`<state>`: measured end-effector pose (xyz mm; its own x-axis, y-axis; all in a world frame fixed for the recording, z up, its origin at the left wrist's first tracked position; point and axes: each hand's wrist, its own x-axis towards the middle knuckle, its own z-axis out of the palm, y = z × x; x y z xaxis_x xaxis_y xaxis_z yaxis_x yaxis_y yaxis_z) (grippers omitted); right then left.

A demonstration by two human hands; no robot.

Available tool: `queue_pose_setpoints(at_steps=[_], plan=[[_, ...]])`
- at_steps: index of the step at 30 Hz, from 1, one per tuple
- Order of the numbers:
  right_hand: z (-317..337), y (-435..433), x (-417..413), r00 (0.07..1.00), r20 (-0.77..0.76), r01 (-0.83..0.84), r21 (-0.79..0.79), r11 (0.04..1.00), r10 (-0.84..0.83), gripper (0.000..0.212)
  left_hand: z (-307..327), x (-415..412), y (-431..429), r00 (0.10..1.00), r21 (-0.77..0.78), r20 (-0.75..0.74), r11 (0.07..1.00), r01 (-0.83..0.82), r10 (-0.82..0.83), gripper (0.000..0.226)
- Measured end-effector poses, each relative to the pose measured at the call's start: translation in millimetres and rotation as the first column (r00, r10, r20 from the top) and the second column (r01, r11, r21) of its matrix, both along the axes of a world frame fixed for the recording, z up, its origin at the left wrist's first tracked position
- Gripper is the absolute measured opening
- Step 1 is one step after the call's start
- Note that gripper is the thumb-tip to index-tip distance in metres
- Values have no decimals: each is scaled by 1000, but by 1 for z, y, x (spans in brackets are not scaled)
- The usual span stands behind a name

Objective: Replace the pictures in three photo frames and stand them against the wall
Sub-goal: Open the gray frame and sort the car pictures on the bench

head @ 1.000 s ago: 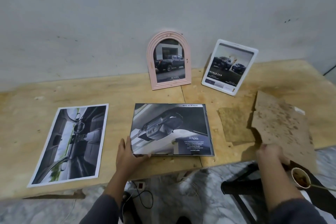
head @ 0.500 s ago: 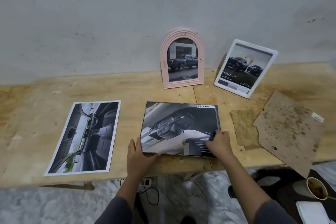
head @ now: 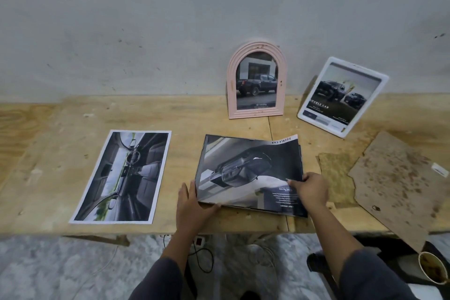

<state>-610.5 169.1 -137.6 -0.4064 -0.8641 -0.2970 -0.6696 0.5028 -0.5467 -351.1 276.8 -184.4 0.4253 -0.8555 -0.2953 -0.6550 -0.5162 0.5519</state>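
On table, flat at centre: dark frame, picture on top, printed "DOUBLE CAB" upside down. Left of it, loose print of a car cabin. Right of it, brown board, overhanging table edge. Against wall: white frame, reads "DOUBLE CAB"; pink frame, reads "TOYOTA". Grip: left hand flat-fingered, touching dark frame's near-left corner; right hand pinching picture's right edge. Lower right: cup, brown residue inside.

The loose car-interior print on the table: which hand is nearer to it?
Left. The left hand touches the flat frame's near left corner, just right of the print. The right hand pinches the picture at the frame's right side, farther off.
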Motion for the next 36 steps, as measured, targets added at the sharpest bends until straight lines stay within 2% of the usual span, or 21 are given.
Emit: queue_pose_setpoints(at_steps=[4, 6, 9, 12, 16, 18, 20, 22, 23, 25, 27, 28, 29, 30, 32, 33, 34, 36], plan=[[1, 4, -5, 998, -51, -41, -60, 997, 38, 9, -1, 1, 0, 1000, -14, 3, 1000, -1, 2, 104], [3, 6, -8, 994, -92, -64, -94, 994, 55, 4, -2, 0, 1, 1000, -12, 4, 1000, 6, -6, 106], [16, 8, -10, 992, -111, -82, -173, 982, 63, 7, -3, -1, 1, 1000, 8, 15, 1000, 22, -22, 113], [43, 5, -16, 993, -81, -106, -222, 969, 90, 12, -4, 0, 0, 999, 24, 18, 999, 29, -29, 109], [101, -4, -17, 957, -113, -290, -339, 895, 268, 11, -7, 2, -4, 1000, 65, -20, 998, 25, -24, 100], [140, -6, -6, 919, -182, -395, -385, 834, 351, 13, 1, 5, -8, 996, 119, -93, 993, 12, -1, 86], [181, -4, 10, 870, -247, -494, -455, 741, 428, 14, 20, 9, -16, 974, 12, -206, 996, -94, 94, 66], [218, 1, 30, 785, -295, -615, -487, 621, 545, 17, 54, 17, -26, 916, -233, -352, 930, -284, 191, 54], [233, 3, 43, 723, -307, -680, -475, 559, 618, 19, 78, 23, -31, 893, -353, -406, 868, -348, 193, 51], [259, 4, 72, 570, -293, -797, -425, 430, 768, 20, 128, 39, -35, 893, -515, -427, 774, -368, 141, 50], [276, 1, 105, 441, -237, -843, -440, 309, 866, 17, 167, 64, -29, 871, -587, -487, 713, -385, 69, 41], [282, 0, 124, 410, -189, -832, -478, 281, 892, 15, 181, 78, -20, 837, -604, -547, 677, -421, 33, 30], [287, -3, 141, 410, -127, -800, -525, 289, 903, 13, 188, 93, -11, 807, -614, -590, 647, -451, 2, 21], [290, -5, 158, 430, -47, -746, -582, 325, 902, 11, 195, 106, -1, 793, -623, -609, 624, -472, -8, 21], [286, -12, 193, 482, 164, -575, -682, 452, 861, 9, 198, 140, 20, 789, -614, -614, 613, -498, 26, 27], [281, -16, 211, 480, 281, -505, -686, 523, 831, 13, 198, 158, 28, 777, -597, -627, 604, -528, 58, 28], [270, -20, 229, 444, 401, -484, -645, 592, 801, 18, 196, 178, 35, 769, -577, -632, 601, -553, 100, 29], [239, -20, 269, 334, 631, -566, -459, 685, 700, 35, 192, 220, 45, 756, -535, -632, 609, -586, 171, 23]])
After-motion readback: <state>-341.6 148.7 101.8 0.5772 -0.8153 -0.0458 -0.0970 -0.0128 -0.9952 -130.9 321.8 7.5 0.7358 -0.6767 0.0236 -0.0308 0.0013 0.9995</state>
